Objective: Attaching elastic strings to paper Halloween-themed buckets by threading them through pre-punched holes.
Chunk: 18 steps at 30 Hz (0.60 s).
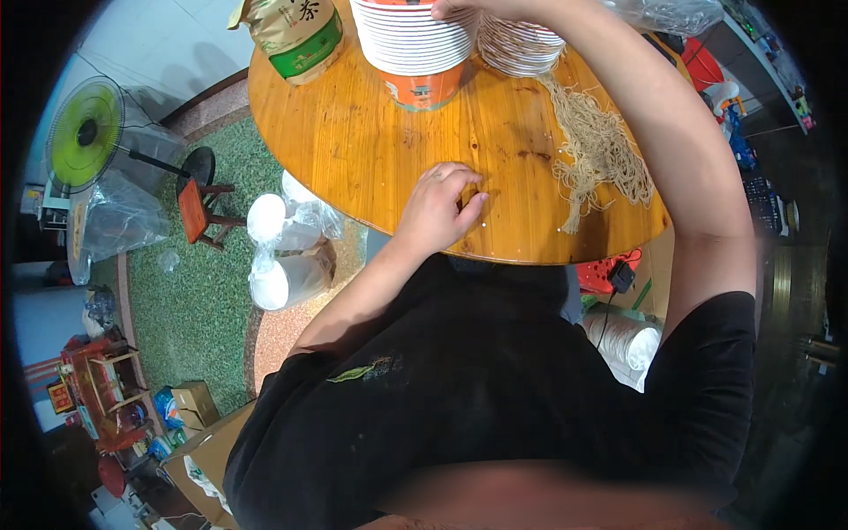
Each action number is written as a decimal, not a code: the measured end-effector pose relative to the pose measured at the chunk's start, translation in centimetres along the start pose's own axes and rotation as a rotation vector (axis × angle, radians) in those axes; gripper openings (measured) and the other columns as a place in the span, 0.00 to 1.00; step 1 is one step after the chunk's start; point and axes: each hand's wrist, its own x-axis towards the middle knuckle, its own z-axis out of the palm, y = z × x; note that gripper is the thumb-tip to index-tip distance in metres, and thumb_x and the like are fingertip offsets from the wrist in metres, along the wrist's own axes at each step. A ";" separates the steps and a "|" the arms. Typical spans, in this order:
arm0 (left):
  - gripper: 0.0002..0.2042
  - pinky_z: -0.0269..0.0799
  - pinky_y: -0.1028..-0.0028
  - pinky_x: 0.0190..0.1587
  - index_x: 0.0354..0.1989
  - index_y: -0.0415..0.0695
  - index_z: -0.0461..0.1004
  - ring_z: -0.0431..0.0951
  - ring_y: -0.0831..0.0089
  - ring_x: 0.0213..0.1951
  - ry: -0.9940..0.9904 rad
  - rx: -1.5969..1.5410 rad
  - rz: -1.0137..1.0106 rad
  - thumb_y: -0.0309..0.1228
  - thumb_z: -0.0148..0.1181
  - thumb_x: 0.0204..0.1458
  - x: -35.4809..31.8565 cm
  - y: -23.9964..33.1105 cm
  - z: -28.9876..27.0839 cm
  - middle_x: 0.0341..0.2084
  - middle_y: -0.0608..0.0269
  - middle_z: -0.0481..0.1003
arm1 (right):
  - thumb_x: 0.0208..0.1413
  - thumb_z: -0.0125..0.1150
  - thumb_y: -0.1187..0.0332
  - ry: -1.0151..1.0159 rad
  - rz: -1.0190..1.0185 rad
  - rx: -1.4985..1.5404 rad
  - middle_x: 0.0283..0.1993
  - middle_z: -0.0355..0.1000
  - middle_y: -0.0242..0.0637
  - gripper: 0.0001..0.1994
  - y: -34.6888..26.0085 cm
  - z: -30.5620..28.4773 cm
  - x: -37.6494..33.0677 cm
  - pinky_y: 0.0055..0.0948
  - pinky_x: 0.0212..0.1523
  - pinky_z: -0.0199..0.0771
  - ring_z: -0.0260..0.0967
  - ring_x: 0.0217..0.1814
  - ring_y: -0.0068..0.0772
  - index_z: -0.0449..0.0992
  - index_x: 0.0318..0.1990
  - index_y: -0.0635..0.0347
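Note:
On the round wooden table (353, 150) stands a tall stack of nested paper tubs (413, 49), white-rimmed with an orange printed bottom one. My right hand (459, 7) reaches across to the top of this stack, its thumb on a tub's rim; the other fingers are partly cut off by the frame's edge. Near the table's front edge my left hand (443, 205) rests with fingers loosely curved, thumb apart, holding nothing. A tangled heap of thin beige cords (601, 146) lies to the right, under my right arm. Beside the tubs sits a stacked whitish bundle (519, 46) edged with similar cords.
A beige and green bag (300, 44) stands at the table's far left. On the floor to the left are a green-bladed fan (87, 132), a small wooden stool (201, 210) and plastic-wrapped white tubs (287, 281). A red stool (602, 272) shows under the table's right front.

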 end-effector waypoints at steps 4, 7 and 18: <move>0.12 0.74 0.59 0.54 0.42 0.38 0.79 0.79 0.52 0.48 -0.002 0.009 0.014 0.31 0.69 0.53 0.2 0.3 0.1 0.42 0.52 0.79 | 0.49 0.74 0.66 0.173 0.024 0.179 0.33 0.81 0.49 0.10 1.7 0.1 0.4 0.37 0.40 0.79 0.81 0.38 0.40 0.85 0.37 0.61; 0.12 0.74 0.58 0.55 0.42 0.38 0.79 0.79 0.52 0.49 -0.029 0.007 -0.003 0.31 0.69 0.53 0.3 0.2 0.3 0.42 0.53 0.80 | 0.55 0.71 0.69 0.559 0.091 0.489 0.33 0.82 0.42 0.08 0.4 -1.7 -1.0 0.31 0.38 0.78 0.80 0.36 0.29 0.85 0.39 0.65; 0.20 0.69 0.55 0.58 0.54 0.43 0.73 0.72 0.49 0.55 0.448 0.114 0.299 0.30 0.69 0.54 -2.9 1.4 -1.5 0.51 0.51 0.71 | 0.49 0.75 0.67 0.474 -0.132 0.085 0.35 0.81 0.29 0.07 -3.3 4.8 -22.9 0.43 0.57 0.68 0.78 0.45 0.31 0.85 0.35 0.52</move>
